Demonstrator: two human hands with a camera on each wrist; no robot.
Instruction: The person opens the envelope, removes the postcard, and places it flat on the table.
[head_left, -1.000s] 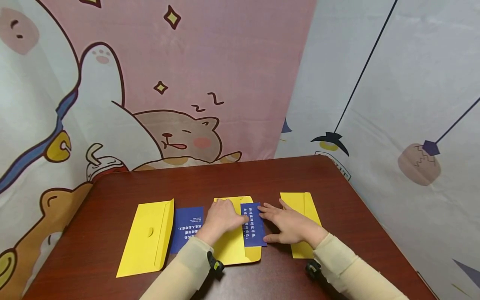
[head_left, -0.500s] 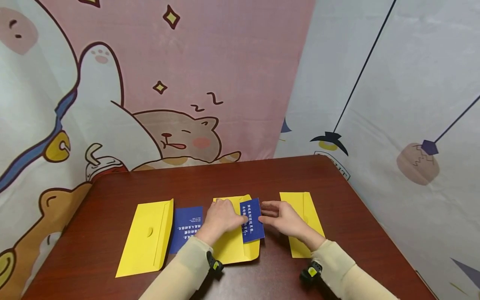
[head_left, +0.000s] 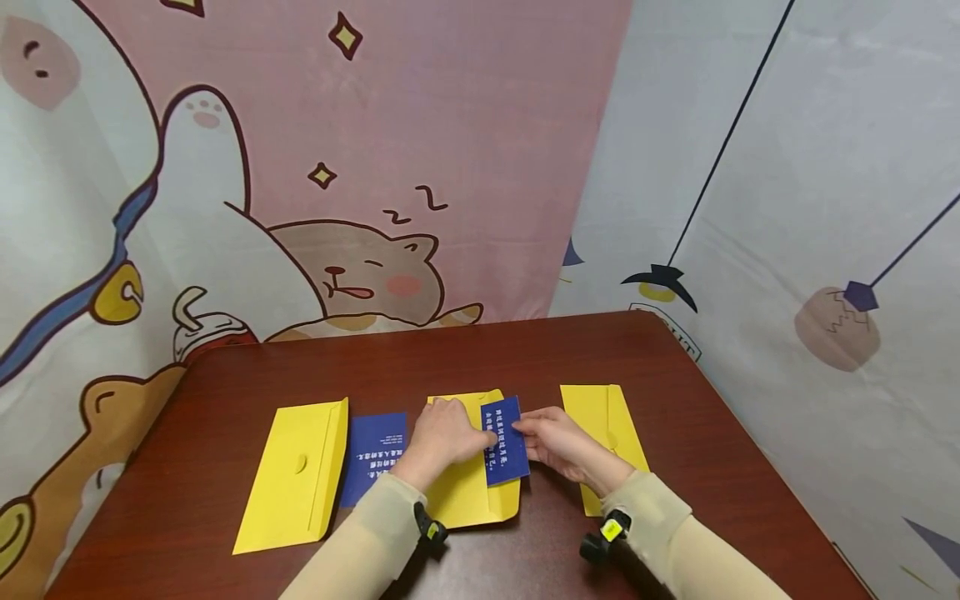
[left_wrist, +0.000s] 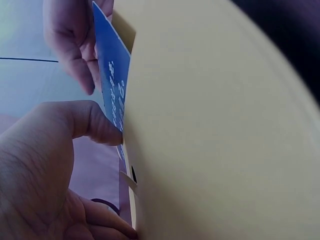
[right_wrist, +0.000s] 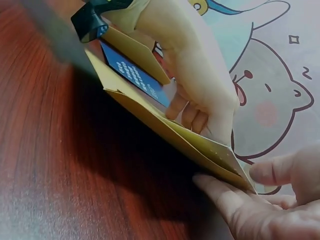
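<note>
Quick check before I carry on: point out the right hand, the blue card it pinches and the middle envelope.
Right hand (head_left: pixel 564 447): head view, middle of the hand.
Blue card (head_left: pixel 507 443): head view, middle of its printed face.
Middle envelope (head_left: pixel 459 497): head view, bare yellow near its closer edge.

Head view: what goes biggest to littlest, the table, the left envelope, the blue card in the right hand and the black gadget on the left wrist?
1. Table
2. Left envelope
3. Blue card, partly covered
4. Black gadget
</note>
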